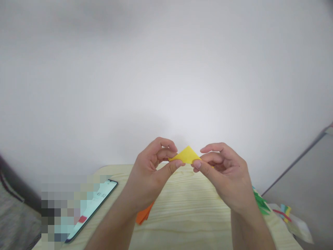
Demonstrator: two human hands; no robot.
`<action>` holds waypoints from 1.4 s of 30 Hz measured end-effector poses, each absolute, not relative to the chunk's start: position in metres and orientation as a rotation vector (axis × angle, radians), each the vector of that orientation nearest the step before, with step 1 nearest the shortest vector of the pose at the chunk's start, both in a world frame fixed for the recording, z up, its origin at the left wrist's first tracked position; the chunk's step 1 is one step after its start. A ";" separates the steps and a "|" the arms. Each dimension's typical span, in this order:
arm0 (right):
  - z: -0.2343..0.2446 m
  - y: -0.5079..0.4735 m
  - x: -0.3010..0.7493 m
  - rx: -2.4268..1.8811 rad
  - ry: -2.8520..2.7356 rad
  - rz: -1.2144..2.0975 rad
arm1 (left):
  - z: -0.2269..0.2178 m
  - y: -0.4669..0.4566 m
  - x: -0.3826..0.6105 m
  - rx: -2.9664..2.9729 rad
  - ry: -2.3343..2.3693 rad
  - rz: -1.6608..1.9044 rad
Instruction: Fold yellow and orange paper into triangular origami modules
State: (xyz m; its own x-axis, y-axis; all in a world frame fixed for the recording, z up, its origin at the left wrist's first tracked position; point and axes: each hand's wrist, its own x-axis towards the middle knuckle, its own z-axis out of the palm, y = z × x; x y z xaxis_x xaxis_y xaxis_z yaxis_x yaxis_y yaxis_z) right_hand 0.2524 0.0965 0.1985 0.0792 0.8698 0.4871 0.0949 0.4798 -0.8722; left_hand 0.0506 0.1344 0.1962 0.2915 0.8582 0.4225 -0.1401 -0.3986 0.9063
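Folding looks to be in hand, the yellow paper [188, 153] held over the far part of the table [179, 191], the left hand [153, 170] pinching its left end and the right hand [230, 175] its right, so a crease likely calls for aligned edges and even pressure.

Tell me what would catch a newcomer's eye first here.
First, the bright yellow folded paper, its peak pointing up, pinched between the left hand and right hand at the picture's centre. Next, the orange piece on the table, partly hidden by the left forearm. Then the phone with its lit screen, partly pixelated, at the table's left.
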 end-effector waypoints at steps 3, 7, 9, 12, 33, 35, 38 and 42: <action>0.199 0.096 0.258 -0.925 -1.434 0.809 | 0.196 0.135 0.048 1.596 0.684 1.304; 0.199 0.095 0.260 -0.919 -1.449 0.828 | 0.195 0.136 0.047 1.621 0.710 1.303; 0.200 0.094 0.258 -0.936 -1.441 0.821 | 0.194 0.136 0.047 1.625 0.716 1.307; 0.202 0.093 0.256 -0.953 -1.412 0.801 | 0.194 0.134 0.048 1.603 0.722 1.316; 0.206 0.098 0.247 -0.970 -1.432 1.003 | 0.194 0.133 0.044 1.714 0.763 1.203; 0.205 0.098 0.249 -0.988 -1.468 0.987 | 0.193 0.134 0.044 1.730 0.763 1.183; 0.202 0.099 0.251 -1.000 -1.486 0.938 | 0.192 0.135 0.045 1.749 0.765 1.159; 0.200 0.100 0.251 -1.008 -1.482 0.906 | 0.192 0.135 0.046 1.763 0.764 1.157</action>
